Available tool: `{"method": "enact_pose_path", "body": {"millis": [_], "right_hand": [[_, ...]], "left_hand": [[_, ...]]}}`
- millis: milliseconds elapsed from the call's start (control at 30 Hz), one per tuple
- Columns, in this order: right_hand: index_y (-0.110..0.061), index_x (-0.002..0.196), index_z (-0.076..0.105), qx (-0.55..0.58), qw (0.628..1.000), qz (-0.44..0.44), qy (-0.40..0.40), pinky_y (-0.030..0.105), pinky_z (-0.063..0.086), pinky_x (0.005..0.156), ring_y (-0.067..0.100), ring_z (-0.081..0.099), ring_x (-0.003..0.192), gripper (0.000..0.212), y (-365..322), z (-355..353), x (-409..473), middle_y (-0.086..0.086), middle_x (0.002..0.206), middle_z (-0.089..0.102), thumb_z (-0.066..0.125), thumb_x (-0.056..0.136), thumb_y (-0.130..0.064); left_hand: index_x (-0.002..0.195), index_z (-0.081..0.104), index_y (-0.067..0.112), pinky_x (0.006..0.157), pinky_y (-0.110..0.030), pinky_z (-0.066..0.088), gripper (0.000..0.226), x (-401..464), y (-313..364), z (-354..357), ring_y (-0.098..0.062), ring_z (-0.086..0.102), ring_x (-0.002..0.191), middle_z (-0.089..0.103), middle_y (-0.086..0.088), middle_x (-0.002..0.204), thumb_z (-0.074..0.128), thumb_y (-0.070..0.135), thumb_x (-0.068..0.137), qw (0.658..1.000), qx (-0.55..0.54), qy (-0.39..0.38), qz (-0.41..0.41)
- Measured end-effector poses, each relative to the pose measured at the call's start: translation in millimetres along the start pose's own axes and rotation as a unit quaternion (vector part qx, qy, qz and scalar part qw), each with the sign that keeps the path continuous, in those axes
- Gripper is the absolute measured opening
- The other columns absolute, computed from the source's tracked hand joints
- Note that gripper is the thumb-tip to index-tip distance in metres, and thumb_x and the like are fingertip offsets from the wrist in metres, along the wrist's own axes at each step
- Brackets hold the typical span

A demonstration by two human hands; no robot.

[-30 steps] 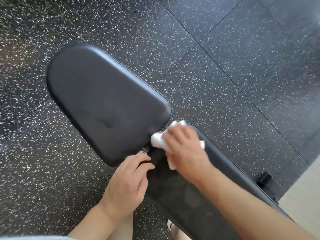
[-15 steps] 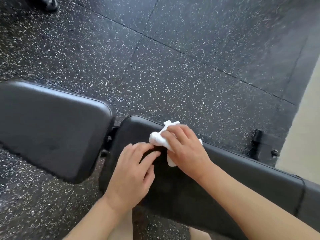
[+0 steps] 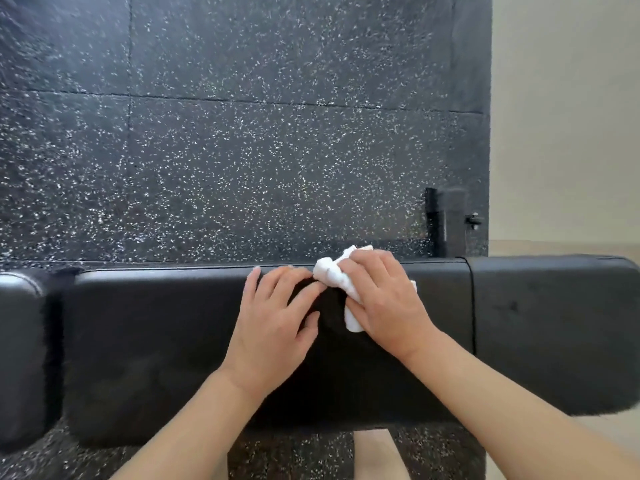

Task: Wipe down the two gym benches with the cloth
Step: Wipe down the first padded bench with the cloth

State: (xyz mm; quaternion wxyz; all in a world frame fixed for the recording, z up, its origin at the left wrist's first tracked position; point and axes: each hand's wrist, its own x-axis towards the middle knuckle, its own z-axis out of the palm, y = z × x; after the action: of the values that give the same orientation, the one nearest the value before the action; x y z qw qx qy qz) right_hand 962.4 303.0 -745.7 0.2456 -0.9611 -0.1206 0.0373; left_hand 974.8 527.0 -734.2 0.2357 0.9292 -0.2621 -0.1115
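A black padded gym bench (image 3: 166, 341) runs across the lower part of the head view, its long pad in the middle, a seat pad (image 3: 20, 358) at the left and a further section (image 3: 554, 327) at the right. My right hand (image 3: 384, 303) presses a crumpled white cloth (image 3: 332, 271) onto the long pad near its far edge. My left hand (image 3: 277, 323) lies flat on the pad just left of the cloth, fingers spread and fingertips touching it. A second bench is not in view.
Black rubber floor tiles (image 3: 242, 150) with white speckles fill the area beyond the bench. A black bench foot with a knob (image 3: 450, 220) stands behind the pad at the right. Pale flooring (image 3: 571, 116) begins at the right edge.
The view has swung right, so the bench now lies level across the frame. Both hands have slid rightward along the long pad, away from the gap by the seat pad.
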Motion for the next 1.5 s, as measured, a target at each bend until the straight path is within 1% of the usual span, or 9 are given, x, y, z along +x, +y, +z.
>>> {"method": "enact_pose_path", "body": {"millis": [67,200,367,600,767,933,1033,1167,1500], "right_hand": [[0.0,0.117,0.07,-0.004,1.0,0.02,0.011,0.046,0.051,0.096,0.035,0.06,0.105,0.034,17,-12,-14,0.017,0.116,0.066,0.071,0.083,-0.001],[0.005,0.111,0.071,-0.002,0.997,0.061,0.046,0.043,0.049,0.096,0.029,0.049,0.104,0.034,46,-40,-36,0.021,0.109,0.065,0.068,0.077,0.012],[0.003,0.119,0.067,0.024,0.985,0.116,0.127,0.035,0.044,0.1,0.031,0.049,0.108,0.033,81,-76,-42,0.02,0.119,0.058,0.057,0.088,0.003],[-0.002,0.111,0.07,0.014,0.991,0.121,0.047,0.048,0.052,0.083,0.035,0.059,0.096,0.033,114,-69,-61,0.014,0.111,0.065,0.056,0.082,-0.001],[-0.007,0.121,0.069,0.009,0.995,0.093,0.044,0.043,0.049,0.095,0.032,0.055,0.11,0.041,127,-70,-99,0.011,0.123,0.062,0.063,0.082,0.003],[-0.008,0.123,0.069,-0.005,0.997,0.059,0.045,0.044,0.05,0.097,0.033,0.055,0.109,0.04,140,-77,-122,0.01,0.123,0.056,0.063,0.084,0.003],[-0.005,0.117,0.071,-0.006,0.989,0.119,0.087,0.044,0.05,0.097,0.036,0.057,0.106,0.036,138,-70,-95,0.014,0.118,0.061,0.059,0.084,0.003],[-0.004,0.113,0.069,-0.008,0.974,0.201,0.103,0.045,0.049,0.086,0.035,0.057,0.097,0.031,128,-60,-63,0.013,0.114,0.063,0.062,0.083,-0.001],[-0.005,0.118,0.068,-0.036,0.971,0.202,0.122,0.048,0.051,0.084,0.037,0.059,0.096,0.037,123,-60,-60,0.015,0.117,0.064,0.056,0.083,-0.004]], "left_hand": [[0.133,0.068,0.021,0.117,-0.063,0.034,0.042,12,13,12,-0.03,0.057,0.13,0.06,-0.001,0.138,0.071,0.026,0.092,1.0,0.015,-0.002,-0.007],[0.133,0.067,0.023,0.118,-0.06,0.033,0.042,38,44,35,-0.03,0.058,0.127,0.06,-0.001,0.138,0.061,0.036,0.094,1.0,0.023,-0.015,0.007],[0.135,0.066,0.026,0.118,-0.059,0.033,0.045,60,78,65,-0.027,0.06,0.124,0.062,0.002,0.137,0.06,0.042,0.094,0.998,0.054,0.004,-0.018],[0.136,0.065,0.023,0.115,-0.056,0.035,0.045,74,107,89,-0.026,0.061,0.123,0.063,0.003,0.138,0.06,0.041,0.095,0.997,0.08,0.008,-0.01],[0.133,0.067,0.023,0.113,-0.054,0.038,0.045,75,109,91,-0.028,0.062,0.119,0.065,0.002,0.134,0.061,0.039,0.092,0.995,0.098,0.018,-0.007],[0.134,0.066,0.025,0.114,-0.052,0.037,0.045,77,107,94,-0.027,0.061,0.118,0.064,0.002,0.134,0.059,0.04,0.092,0.994,0.107,0.03,-0.004],[0.134,0.065,0.025,0.114,-0.052,0.037,0.046,77,105,97,-0.028,0.061,0.118,0.063,0.001,0.133,0.059,0.041,0.092,0.994,0.112,0.021,-0.002],[0.135,0.063,0.025,0.113,-0.053,0.037,0.048,76,106,97,-0.029,0.06,0.116,0.063,0.001,0.132,0.059,0.042,0.091,0.994,0.11,0.018,-0.006],[0.134,0.066,0.026,0.109,-0.051,0.041,0.045,78,110,93,-0.028,0.061,0.115,0.066,0.001,0.129,0.059,0.042,0.092,0.994,0.098,0.038,-0.01]]}}
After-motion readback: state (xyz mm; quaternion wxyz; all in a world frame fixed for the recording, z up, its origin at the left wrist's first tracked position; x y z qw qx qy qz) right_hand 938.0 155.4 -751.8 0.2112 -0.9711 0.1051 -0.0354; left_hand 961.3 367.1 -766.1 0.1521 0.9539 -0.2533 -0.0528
